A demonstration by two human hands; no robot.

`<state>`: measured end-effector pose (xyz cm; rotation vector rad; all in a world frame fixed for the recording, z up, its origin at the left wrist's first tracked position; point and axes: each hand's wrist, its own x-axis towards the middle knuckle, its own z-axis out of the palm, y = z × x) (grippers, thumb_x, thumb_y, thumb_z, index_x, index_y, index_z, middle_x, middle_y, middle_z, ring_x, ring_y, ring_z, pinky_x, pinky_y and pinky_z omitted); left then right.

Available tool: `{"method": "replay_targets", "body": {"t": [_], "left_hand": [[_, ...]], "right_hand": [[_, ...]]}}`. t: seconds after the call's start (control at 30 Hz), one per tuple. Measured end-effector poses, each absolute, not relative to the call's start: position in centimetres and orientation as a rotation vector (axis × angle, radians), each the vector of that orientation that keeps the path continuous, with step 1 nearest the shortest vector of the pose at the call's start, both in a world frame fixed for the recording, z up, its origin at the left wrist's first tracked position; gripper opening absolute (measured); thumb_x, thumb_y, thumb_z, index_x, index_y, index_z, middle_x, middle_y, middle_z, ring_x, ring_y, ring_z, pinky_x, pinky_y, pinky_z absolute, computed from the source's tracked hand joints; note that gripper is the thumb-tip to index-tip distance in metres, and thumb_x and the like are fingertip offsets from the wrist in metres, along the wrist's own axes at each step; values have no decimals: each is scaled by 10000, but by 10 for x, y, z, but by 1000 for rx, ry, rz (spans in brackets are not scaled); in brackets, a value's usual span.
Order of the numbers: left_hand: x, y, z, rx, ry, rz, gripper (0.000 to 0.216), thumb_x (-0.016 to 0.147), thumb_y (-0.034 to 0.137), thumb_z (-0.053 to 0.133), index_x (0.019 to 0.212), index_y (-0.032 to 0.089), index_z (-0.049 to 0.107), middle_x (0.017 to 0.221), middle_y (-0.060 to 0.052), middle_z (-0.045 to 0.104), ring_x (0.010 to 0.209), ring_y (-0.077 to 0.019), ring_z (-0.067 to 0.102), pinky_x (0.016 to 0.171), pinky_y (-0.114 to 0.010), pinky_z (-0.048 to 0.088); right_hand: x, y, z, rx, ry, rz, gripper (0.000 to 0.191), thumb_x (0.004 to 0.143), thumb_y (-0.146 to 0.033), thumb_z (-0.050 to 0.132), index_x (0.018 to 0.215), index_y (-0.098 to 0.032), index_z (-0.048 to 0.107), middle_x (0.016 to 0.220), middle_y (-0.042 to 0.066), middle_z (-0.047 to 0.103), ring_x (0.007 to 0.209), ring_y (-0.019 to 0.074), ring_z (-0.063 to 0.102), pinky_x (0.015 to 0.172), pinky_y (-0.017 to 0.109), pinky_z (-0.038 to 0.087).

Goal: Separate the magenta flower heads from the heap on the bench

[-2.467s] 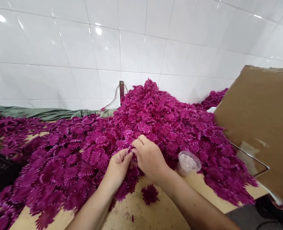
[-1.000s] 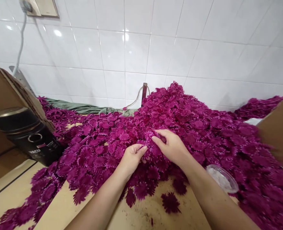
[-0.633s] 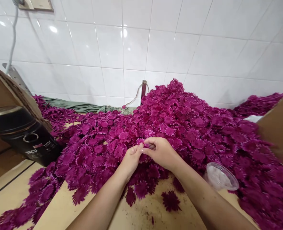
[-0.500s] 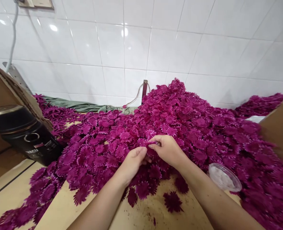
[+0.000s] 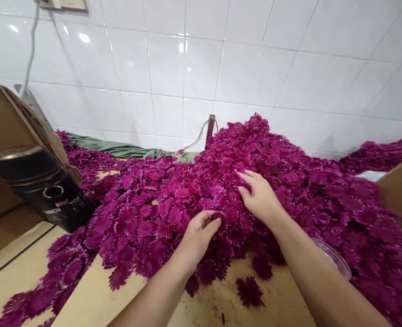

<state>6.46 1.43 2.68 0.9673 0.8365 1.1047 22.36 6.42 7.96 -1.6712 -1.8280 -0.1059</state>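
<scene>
Magenta fabric flower pieces [image 5: 173,195] with toothed edges lie in a wide heap in front of me. My left hand [image 5: 201,234] is at the heap's near side, thumb and fingers pinched on a flower piece [image 5: 219,219] that is partly covered by them. To its right and farther in, my right hand [image 5: 258,195] has its fingers apart, the tips close to the flowers on the heap's slope. Nothing shows in its grasp. A single dark flower piece [image 5: 250,291] lies on the cardboard surface [image 5: 221,313] nearer to me.
On the left a black vacuum bottle [image 5: 44,186] leans by a cardboard box [image 5: 3,118]. A clear plastic tub [image 5: 335,259] is partly behind my right forearm. Another cardboard box [image 5: 400,190] stands at the right. White tiled wall [image 5: 201,59] closes off the back, with green cloth [image 5: 119,146] along its foot.
My hands have come apart. The right one has moved away to the right and opened its fingers, while the left stays near the same spot with a flower piece. The view has shifted slightly.
</scene>
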Motion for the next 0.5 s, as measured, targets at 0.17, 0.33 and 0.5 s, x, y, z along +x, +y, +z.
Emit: {"method": "replay_targets", "body": {"t": [0.17, 0.33, 0.5], "left_hand": [[64, 21, 20, 1005, 927, 1146, 362, 533, 469, 677, 537, 150, 505, 443, 77, 423, 422, -46, 334, 439, -184, 278], [62, 27, 20, 860, 999, 1191, 464, 484, 565, 653, 491, 170, 410, 401, 92, 375, 385, -37, 307, 404, -173, 264], [59, 32, 17, 868, 991, 1270, 490, 483, 577, 653, 471, 175, 372, 380, 99, 341, 358, -27, 276, 373, -171, 230]], "right_hand": [[200, 29, 65, -1506, -2045, 147, 426, 755, -390, 506, 1103, -154, 575, 1121, 118, 578, 1077, 234, 489, 954, 394, 350], [204, 17, 54, -1892, -2171, 281, 964, 477, -550, 693, 1310, -209, 348, 1413, 168, 174, 1267, 413, 127, 971, 541, 217], [202, 20, 35, -2012, -2262, 326, 860, 468, -381, 752, 1240, -194, 423, 1369, 203, 197, 1170, 403, 310, 855, 473, 368]]}}
